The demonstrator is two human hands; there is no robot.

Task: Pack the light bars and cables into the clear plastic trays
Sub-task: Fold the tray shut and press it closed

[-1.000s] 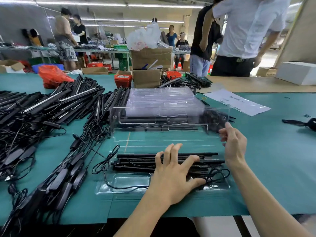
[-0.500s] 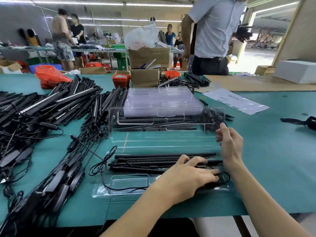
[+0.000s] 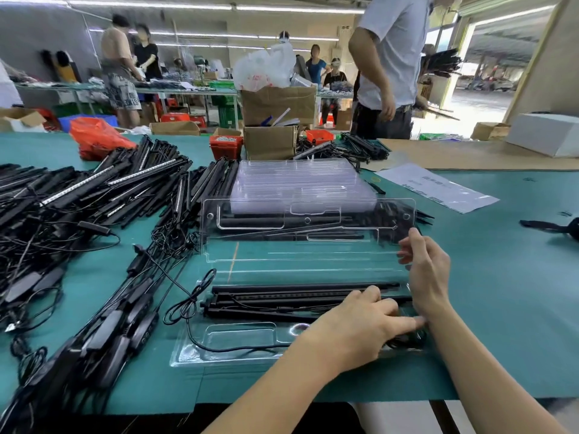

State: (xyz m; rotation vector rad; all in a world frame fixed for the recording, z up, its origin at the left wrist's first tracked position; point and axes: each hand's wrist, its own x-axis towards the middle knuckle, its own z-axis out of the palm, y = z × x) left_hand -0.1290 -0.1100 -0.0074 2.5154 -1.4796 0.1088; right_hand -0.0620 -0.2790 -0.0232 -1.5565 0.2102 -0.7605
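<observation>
Head view. Clamshell tray (image 3: pixel 238 339) lies open on the green tabletop (image 3: pixel 501 292), lower centre of frame. Its lid (image 3: pixel 307 233) stands tilted up at the far side. Right hand (image 3: pixel 429 270) pinches the lid's right edge, fingers (image 3: pixel 407 256) closed on the clear plastic. Left hand (image 3: pixel 360 327) lies palm down over the right part of the tray, fingers spread and flat on the contents, gripping nothing; fingertips motion-blurred. Light bars (image 3: pixel 282 297), black, lie lengthwise in the tray's far channel. A cable (image 3: pixel 191 305) loops out over the tray's left edge and runs back across the near compartment; a second coil sits at the tray's right end, partly hidden under the left hand. Stack of empty trays (image 3: pixel 297 180) just behind the lid, centre of frame. Loose bars and cables (image 3: pixel 94 195) piled at left, with black adapters (image 3: pixel 125 327) at lower left. Paper sheet (image 3: pixel 438 186) at upper right. People stand in the background.
</observation>
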